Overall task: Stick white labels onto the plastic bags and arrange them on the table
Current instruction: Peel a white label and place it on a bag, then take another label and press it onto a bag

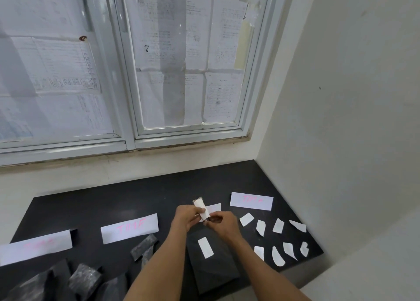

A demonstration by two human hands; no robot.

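Above the black table, my left hand and my right hand together pinch a small clear plastic bag with a white label on it. The bag stands tilted between the fingertips, its top end pointing away from me. Under my forearms lies a dark plastic bag with one white label stuck on it. Several loose white labels lie in two rows to the right of my right hand.
Long white paper strips with pink writing lie on the table: one at far left, one left of centre, one at right rear. Several grey-black bags lie at front left. A papered window is behind, a wall at right.
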